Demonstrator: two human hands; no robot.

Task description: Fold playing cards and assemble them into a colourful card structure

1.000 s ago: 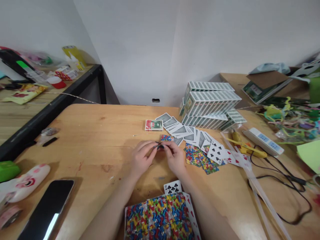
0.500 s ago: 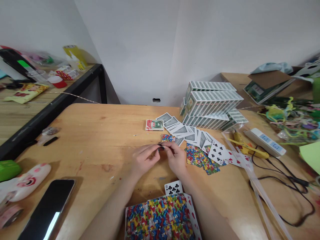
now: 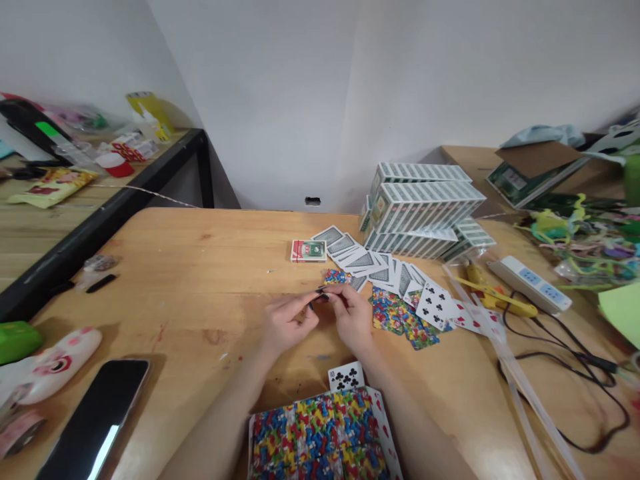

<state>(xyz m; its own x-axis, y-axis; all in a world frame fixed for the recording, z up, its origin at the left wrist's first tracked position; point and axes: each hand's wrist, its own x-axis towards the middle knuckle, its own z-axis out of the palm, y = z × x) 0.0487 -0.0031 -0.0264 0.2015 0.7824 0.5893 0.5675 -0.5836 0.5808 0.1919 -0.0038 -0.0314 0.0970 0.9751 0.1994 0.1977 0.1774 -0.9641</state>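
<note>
1. Meeting at the fingertips in the head view, the left hand (image 3: 290,320) and right hand (image 3: 353,317) were raised around a small dark piece (image 3: 323,295). The right thumb and index finger were clamped on it; the left index finger touched it, but whether the left thumb gripped it could not be told.
2. In the same view, a panel of colourful cards (image 3: 320,433) lay between the forearms, cut off by the frame's lower edge. A ten of clubs (image 3: 347,377) projected past its far edge.
3. On the right, clearance was tight: colourful cards (image 3: 387,310) lay just beside the right hand, and fanned grey-backed cards (image 3: 367,260) ran beyond it towards the stacked cartons (image 3: 425,207).
4. To the left, the widest working room spanned the wooden tabletop (image 3: 200,280), between the left hand and the phone (image 3: 95,420).
</note>
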